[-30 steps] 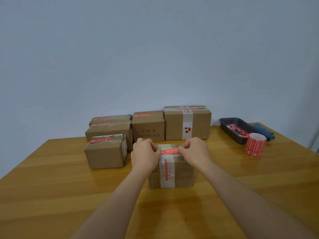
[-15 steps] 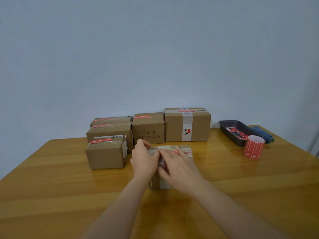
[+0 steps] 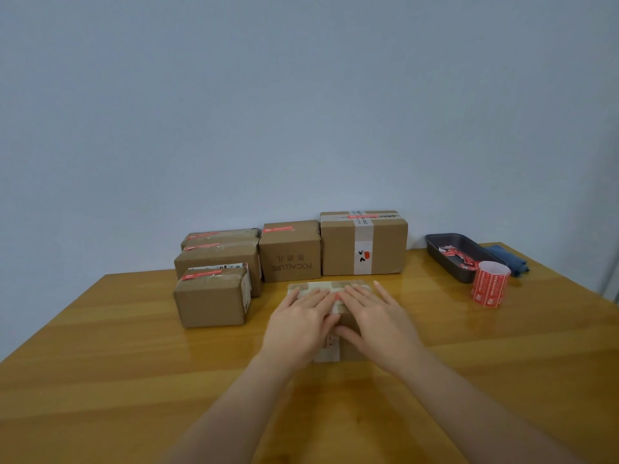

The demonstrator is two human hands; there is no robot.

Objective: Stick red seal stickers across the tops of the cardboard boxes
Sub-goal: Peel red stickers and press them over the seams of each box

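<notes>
Both my hands lie flat on the box [image 3: 348,346] in front of me on the desk [image 3: 100,380], left hand [image 3: 301,324] and right hand [image 3: 375,321] side by side, fingers [image 3: 360,294] spread open, gripping nothing. The sticker [image 3: 337,297] is nearly hidden under them; only a red sliver shows between. I judge it best to press from the middle outward, so no edge lifts and no bubble stays.
</notes>
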